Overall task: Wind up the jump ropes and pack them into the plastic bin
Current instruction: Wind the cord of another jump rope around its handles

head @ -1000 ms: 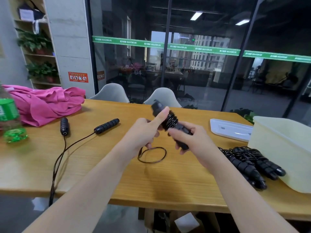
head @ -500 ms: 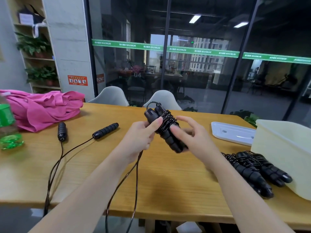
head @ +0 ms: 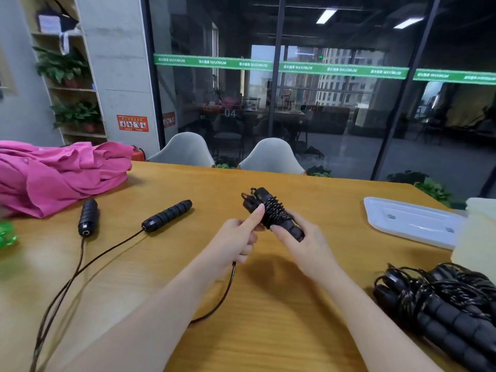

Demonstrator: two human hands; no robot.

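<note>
Black rope handles [head: 271, 214], cord-wrapped, gripped by right hand [head: 303, 244]; left hand [head: 234, 241] pinches cord [head: 224, 296].

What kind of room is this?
Probably an office meeting room: a long wooden table, pale moulded chairs tucked behind it, and a glass partition wall looking into more desks.

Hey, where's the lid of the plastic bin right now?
In the head view the white lid lies flat on the wooden table, far right, just left of the plastic bin and beyond the wound jump ropes.
</note>
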